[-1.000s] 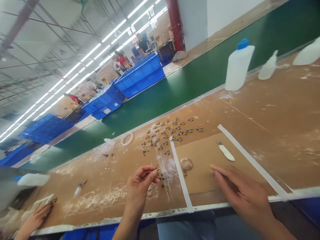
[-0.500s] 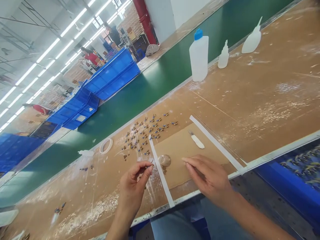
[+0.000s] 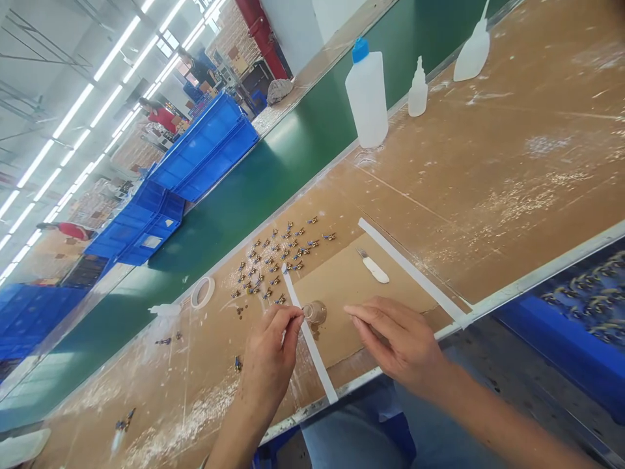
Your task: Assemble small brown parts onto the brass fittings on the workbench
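My left hand [image 3: 273, 345] is closed in a pinch, fingertips at the rim of a small clear cup [image 3: 315, 312]. What it pinches is too small to make out. My right hand [image 3: 398, 335] is also pinched, over a brown cardboard sheet [image 3: 336, 286]; what lies between its fingertips is unclear. Beyond my right hand, a white-handled knife [image 3: 375, 268] rests on the sheet. Several small blue-and-gold pieces [image 3: 286, 247] are spread out beyond the cup. A single similar piece [image 3: 237, 363] lies left of my left hand.
White tape strips [image 3: 415, 273] border the sheet. A tape roll [image 3: 202, 292] and a small bottle [image 3: 165, 310] lie at left. Plastic bottles [image 3: 367, 101] stand at the back right. Behind runs a green belt [image 3: 303, 143] with blue crates [image 3: 209, 143]; people are farther off.
My left hand has moved to the cup's rim, uncovering the single piece at its left. My right hand stays pinched over the sheet. The camera view has shifted slightly.
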`<state>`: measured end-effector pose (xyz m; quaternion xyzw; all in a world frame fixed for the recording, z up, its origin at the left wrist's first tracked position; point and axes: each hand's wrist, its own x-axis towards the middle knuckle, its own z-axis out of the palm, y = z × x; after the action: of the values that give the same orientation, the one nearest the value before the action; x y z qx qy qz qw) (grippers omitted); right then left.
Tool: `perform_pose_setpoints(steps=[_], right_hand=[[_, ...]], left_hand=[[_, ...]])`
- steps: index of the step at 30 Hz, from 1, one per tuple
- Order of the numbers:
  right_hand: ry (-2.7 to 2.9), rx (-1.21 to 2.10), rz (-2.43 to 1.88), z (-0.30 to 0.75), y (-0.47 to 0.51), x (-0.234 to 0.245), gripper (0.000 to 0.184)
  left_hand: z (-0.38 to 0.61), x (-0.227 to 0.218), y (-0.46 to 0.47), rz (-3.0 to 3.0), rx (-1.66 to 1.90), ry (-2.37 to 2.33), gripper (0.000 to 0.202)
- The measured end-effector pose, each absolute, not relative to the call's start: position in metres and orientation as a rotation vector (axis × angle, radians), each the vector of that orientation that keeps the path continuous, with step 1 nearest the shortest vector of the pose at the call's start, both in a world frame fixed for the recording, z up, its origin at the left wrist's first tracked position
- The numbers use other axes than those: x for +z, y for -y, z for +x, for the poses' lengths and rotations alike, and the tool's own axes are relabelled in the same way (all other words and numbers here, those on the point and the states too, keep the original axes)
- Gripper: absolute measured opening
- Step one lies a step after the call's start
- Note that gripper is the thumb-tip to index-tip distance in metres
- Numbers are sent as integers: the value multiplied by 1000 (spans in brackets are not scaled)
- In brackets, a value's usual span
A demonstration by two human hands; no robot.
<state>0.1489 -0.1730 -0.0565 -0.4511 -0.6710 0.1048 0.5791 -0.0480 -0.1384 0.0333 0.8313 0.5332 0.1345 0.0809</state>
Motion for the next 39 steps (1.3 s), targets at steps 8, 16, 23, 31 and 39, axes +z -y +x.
perform_pose_setpoints(steps=[8, 16, 23, 31, 39], right_hand=[[1555, 255, -1045, 149, 172, -55, 27], [1538, 228, -1033, 150, 172, -54, 27], [1529, 234, -1047, 152, 176, -56, 28], [1576, 221, -1036, 151, 177, -59, 31], [1620, 187, -1059, 151, 178, -61, 31]], left_hand=[[-52, 29, 135, 2531, 344, -1575, 14], [-49, 36, 139, 2519, 387, -1580, 14], [-77, 42, 173, 2192, 617, -1923, 18], [-123, -5, 224, 1612, 809, -2139, 28], [-125, -12, 227, 1679, 747, -2114, 22]])
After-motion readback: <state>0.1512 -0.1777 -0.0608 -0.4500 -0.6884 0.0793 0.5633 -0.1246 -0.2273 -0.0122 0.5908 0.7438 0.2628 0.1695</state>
